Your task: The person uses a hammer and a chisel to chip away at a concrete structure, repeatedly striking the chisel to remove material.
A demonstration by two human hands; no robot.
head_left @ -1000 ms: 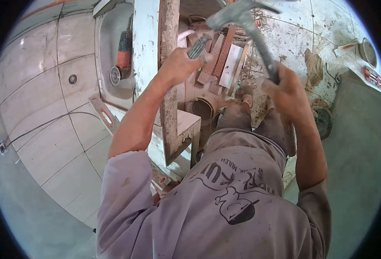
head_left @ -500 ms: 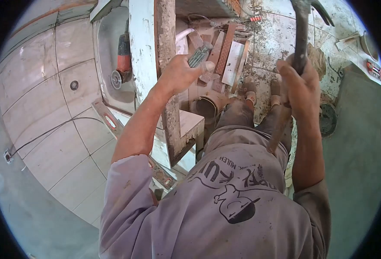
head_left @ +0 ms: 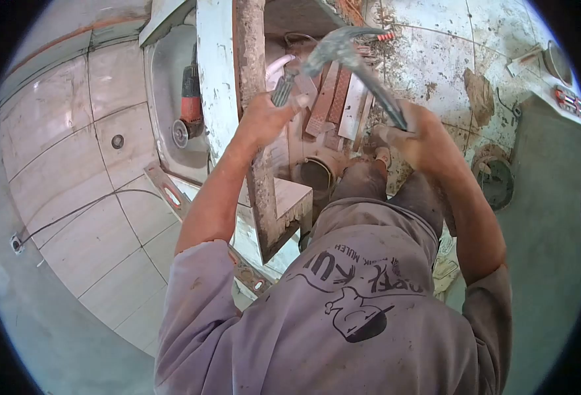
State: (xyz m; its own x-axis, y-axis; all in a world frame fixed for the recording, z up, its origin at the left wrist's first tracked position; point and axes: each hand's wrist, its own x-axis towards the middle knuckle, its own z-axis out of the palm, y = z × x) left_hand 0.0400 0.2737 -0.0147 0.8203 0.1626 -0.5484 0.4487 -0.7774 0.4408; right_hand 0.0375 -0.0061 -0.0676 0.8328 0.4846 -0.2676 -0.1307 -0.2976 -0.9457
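Observation:
My left hand (head_left: pixel 263 120) is closed around the ridged, greenish handle of a screwdriver (head_left: pixel 282 91), beside the rough edge of a narrow upright partition (head_left: pixel 253 59). The handle's butt end points up and away from me; the shaft is hidden. In my right hand (head_left: pixel 424 135) is a claw hammer (head_left: pixel 377 85), gripped by its dark handle. Slightly blurred, the hammer head overlaps the area right at the screwdriver's butt end, and its claw points to the right.
An angle grinder (head_left: pixel 191 99) lies in a basin (head_left: pixel 162 72) left of the partition. Wood and tile strips (head_left: pixel 326 99) lie on the floor ahead, near a bucket (head_left: pixel 316 172). A spirit level (head_left: pixel 168 187) rests along the ledge. A dusty round container (head_left: pixel 494 181) is at right.
My right hand has swung the hammer down and left, from raised at upper right to the screwdriver. My left hand has shifted slightly left and down, still holding the screwdriver.

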